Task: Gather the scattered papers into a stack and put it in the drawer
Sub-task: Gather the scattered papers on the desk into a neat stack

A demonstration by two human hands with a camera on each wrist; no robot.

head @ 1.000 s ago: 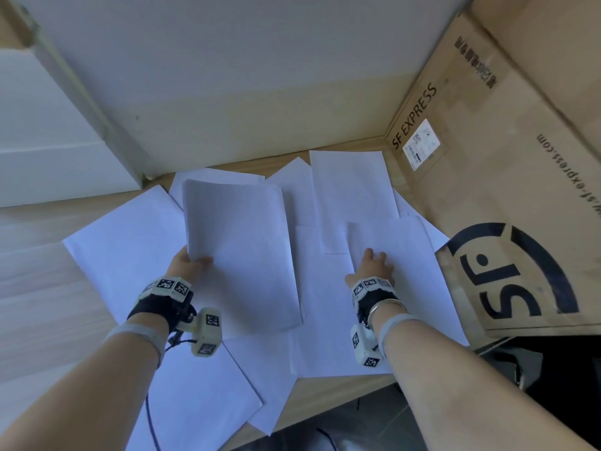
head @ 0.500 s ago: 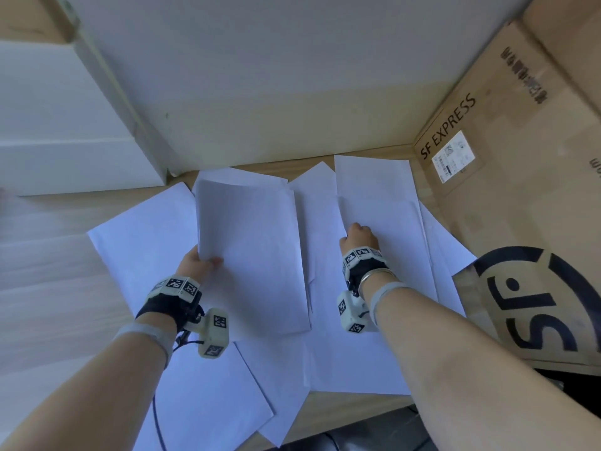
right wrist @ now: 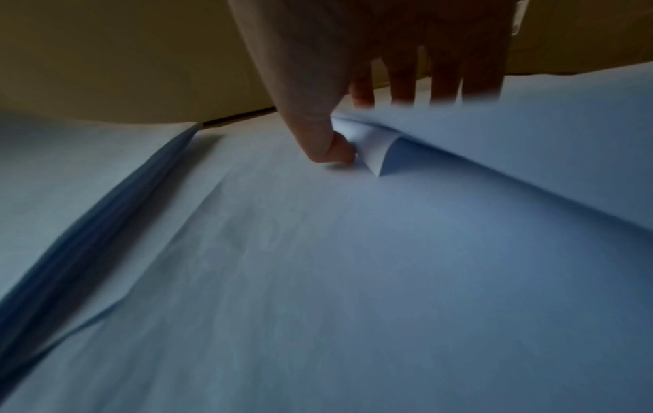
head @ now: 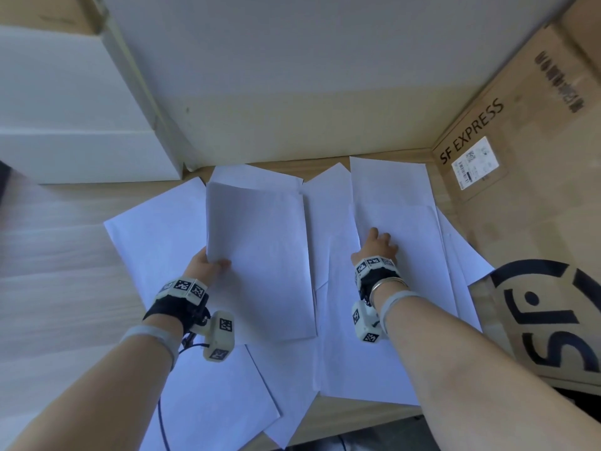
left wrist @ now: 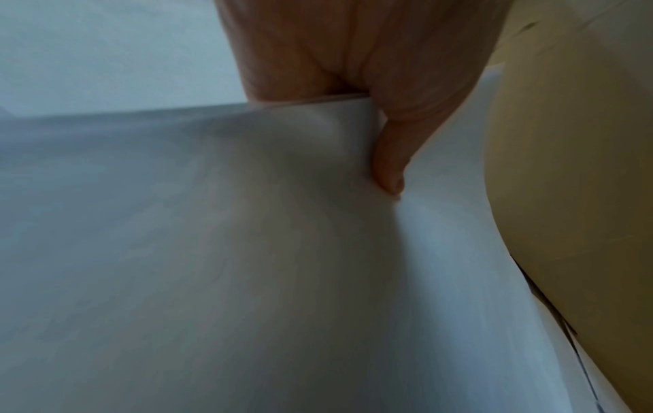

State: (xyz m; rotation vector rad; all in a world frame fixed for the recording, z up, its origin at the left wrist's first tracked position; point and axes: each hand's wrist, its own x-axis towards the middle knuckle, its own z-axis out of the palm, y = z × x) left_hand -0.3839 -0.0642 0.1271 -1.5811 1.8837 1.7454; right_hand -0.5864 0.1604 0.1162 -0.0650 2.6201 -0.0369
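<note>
Several white sheets (head: 156, 245) lie scattered and overlapping on the wooden desk (head: 55, 288). My left hand (head: 208, 265) holds a thin bundle of sheets (head: 260, 255) by its left edge, thumb on top, lifted a little above the others; the left wrist view shows the thumb (left wrist: 388, 167) pressing on this bundle (left wrist: 212, 251). My right hand (head: 377, 245) is on a sheet (head: 409, 255) at the right. In the right wrist view its thumb (right wrist: 325, 145) and fingers pinch the curled corner of that sheet (right wrist: 494, 145), raising it off the paper below. No drawer is in view.
A large SF Express cardboard box (head: 520, 190) stands against the desk's right side. A white box (head: 71, 125) sits at the back left, a pale wall (head: 292, 76) behind. Bare wood lies to the left. The desk's front edge (head: 357, 418) runs under my right forearm.
My right hand has slid from the sheet's middle up to its left edge and taken the corner in a pinch. My left hand keeps holding its bundle in about the same place.
</note>
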